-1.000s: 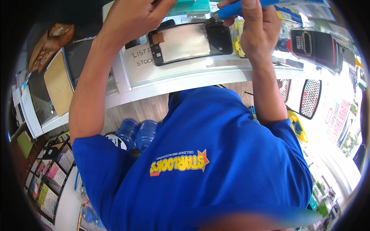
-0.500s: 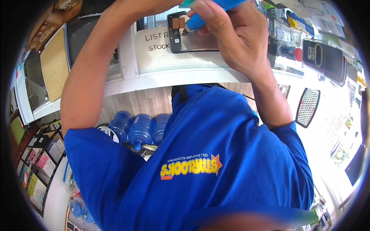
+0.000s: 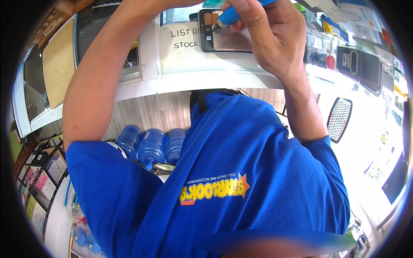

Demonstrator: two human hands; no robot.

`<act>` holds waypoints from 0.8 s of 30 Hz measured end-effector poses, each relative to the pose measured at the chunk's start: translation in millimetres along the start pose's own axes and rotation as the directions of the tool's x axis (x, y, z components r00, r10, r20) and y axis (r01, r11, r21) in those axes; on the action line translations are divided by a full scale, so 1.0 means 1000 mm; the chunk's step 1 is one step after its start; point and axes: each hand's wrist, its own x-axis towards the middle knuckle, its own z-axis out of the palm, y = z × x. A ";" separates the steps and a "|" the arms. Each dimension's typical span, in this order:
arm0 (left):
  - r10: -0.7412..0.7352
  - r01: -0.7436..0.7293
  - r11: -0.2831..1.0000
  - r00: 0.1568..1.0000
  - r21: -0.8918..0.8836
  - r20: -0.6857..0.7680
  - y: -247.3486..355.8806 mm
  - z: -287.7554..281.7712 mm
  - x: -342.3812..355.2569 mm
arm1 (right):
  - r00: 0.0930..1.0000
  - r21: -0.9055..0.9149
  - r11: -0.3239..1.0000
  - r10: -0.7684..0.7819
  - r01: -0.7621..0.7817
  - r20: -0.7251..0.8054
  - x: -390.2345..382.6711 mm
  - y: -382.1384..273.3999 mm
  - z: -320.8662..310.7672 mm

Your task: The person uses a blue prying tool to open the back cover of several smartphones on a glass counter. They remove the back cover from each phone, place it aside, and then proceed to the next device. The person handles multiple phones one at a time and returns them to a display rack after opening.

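My right hand (image 3: 277, 41) is closed around a blue tube (image 3: 229, 17) with a narrow, dirty tip, which looks like a glue tube. The tip points down at the inner side of a phone screen assembly (image 3: 232, 40), close to its left end. This part has a black frame, a silver sheet and brownish patches; my right hand covers its right end. It lies on a whitish sheet with handwriting (image 3: 178, 60). Across the upper left reaches my left arm, and my left hand (image 3: 191, 1) is cut off by the top edge, its fingers out of sight.
The white counter edge (image 3: 172, 82) runs between my body and the work. A dark phone case (image 3: 363, 69) and packaged goods lie at the right. A tan folder (image 3: 60, 64) is at the left. Blue water jugs (image 3: 152, 146) stand on the floor below.
The phone part, sheet and right hand appear slightly higher and further right in the view, the counter shifting along with them. The tube stays in my right hand, its tip over nearly the same spot.
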 end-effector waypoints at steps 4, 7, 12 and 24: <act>0.012 -0.012 1.000 1.000 -0.020 -0.018 0.000 0.000 0.000 | 0.996 -0.102 0.990 -0.094 0.092 -0.007 0.002 0.001 0.002; 0.021 -0.021 0.997 1.000 -0.080 -0.003 -0.002 -0.001 -0.001 | 0.977 -0.148 0.966 -0.213 0.212 0.011 0.005 0.003 0.002; 0.015 -0.015 0.995 1.000 -0.096 -0.003 -0.004 0.001 0.000 | 0.986 -0.172 0.974 -0.128 0.145 0.104 0.005 -0.005 -0.006; -0.060 0.064 0.991 0.997 -0.116 0.044 0.003 -0.004 0.001 | 0.989 -0.093 0.991 -0.086 0.097 0.118 0.004 -0.007 -0.001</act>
